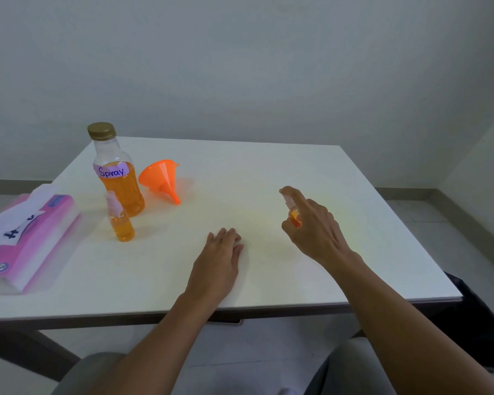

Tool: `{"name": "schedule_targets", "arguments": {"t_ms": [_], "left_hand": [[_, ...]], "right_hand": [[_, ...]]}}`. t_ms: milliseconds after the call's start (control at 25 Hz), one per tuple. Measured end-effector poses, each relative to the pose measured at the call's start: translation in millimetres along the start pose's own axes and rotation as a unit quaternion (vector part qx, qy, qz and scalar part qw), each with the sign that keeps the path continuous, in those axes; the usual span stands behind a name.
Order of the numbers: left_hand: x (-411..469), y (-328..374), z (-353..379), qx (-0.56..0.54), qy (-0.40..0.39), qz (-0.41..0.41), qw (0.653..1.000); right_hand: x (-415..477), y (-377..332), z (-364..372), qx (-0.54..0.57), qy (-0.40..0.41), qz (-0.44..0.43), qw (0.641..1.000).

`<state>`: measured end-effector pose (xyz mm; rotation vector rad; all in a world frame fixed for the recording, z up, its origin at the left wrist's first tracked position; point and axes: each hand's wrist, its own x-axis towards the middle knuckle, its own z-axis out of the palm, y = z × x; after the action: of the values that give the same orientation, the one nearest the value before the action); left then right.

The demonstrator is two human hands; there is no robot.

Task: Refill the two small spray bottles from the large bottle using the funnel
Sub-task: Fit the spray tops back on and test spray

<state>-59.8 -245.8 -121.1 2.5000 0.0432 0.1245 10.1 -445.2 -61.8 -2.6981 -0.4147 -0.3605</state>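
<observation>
A small spray bottle (pixel 293 212) is held in the right hand (pixel 311 223). The fingers are curled round its body and the forefinger is stretched over the pale spray head. Whether its base touches the table (pixel 268 172) cannot be told. The left hand (pixel 220 258) is laid flat on the table, palm down and fingers straight, to the left of the grip and nearer the person; nothing is held in it.

The step in hand is judged to be readying this bottle for filling. It is best stood upright and steadied by the free hand while the spray head is twisted off, so that a neck is left open for the funnel (pixel 161 178). The forefinger is best kept from pressing the head, lest liquid be sprayed out.

Orange liquid is seen between the fingers, but its level is hidden by the hand. Well to the left of the grip, a second small spray bottle (pixel 120 220) is stood upright with its head on, and orange liquid is seen through most of its body. Just behind it the large bottle (pixel 119 178), labelled "Spray.", is filled with orange liquid to about its label and is closed by a gold cap (pixel 101 130). The funnel is lain empty on its side beside the large bottle. A pink tissue pack (pixel 26 238) is seen furthest left.
</observation>
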Motion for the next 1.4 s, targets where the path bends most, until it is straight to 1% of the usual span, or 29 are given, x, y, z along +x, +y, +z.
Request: {"name": "schedule_targets", "arguments": {"t_ms": [160, 280, 400, 560, 720, 840, 960, 1040, 1160, 1280, 1400], "left_hand": [[0.0, -0.1, 1.4, -0.004, 0.007, 0.000, 1.000], [-0.4, 0.4, 1.2, -0.006, 0.012, 0.003, 1.000], [-0.2, 1.3, 1.1, -0.007, 0.015, 0.005, 1.000], [0.7, 0.0, 2.5, -0.006, 0.012, 0.002, 1.000], [-0.2, 1.0, 1.7, -0.009, 0.019, 0.006, 1.000], [-0.9, 3.0, 0.4, -0.009, 0.024, 0.007, 1.000], [-1.2, 3.1, 0.1, -0.013, 0.022, 0.007, 1.000], [-0.9, 1.7, 0.8, -0.014, 0.021, 0.005, 1.000], [-0.5, 0.9, 2.2, -0.015, 0.016, 0.000, 1.000], [-0.4, 1.0, 2.2, -0.015, 0.019, 0.003, 1.000], [0.0, 1.4, 2.0, -0.013, 0.019, 0.005, 1.000]], "right_hand": [[-2.1, -1.9, 3.0, 0.015, 0.019, 0.017, 1.000], [-5.1, -1.1, 4.9, -0.001, 0.026, 0.024, 0.999], [-5.6, 0.4, 4.6, -0.018, 0.015, 0.024, 0.999], [-6.0, 0.9, 7.2, 0.010, 0.006, 0.030, 0.999], [-7.3, 0.7, 8.4, 0.030, 0.033, 0.041, 0.998], [-6.4, -0.1, 5.8, 0.012, 0.045, 0.041, 0.998], [-6.8, -0.8, 3.4, -0.012, 0.048, 0.024, 0.999], [-6.6, -0.4, 3.3, -0.007, 0.044, 0.019, 0.999], [-6.8, 0.6, 4.3, 0.024, 0.029, 0.034, 0.999], [-9.2, 0.2, 4.9, 0.051, 0.033, 0.049, 0.997], [-9.6, -1.0, 4.4, 0.033, 0.041, 0.057, 0.997]]}}
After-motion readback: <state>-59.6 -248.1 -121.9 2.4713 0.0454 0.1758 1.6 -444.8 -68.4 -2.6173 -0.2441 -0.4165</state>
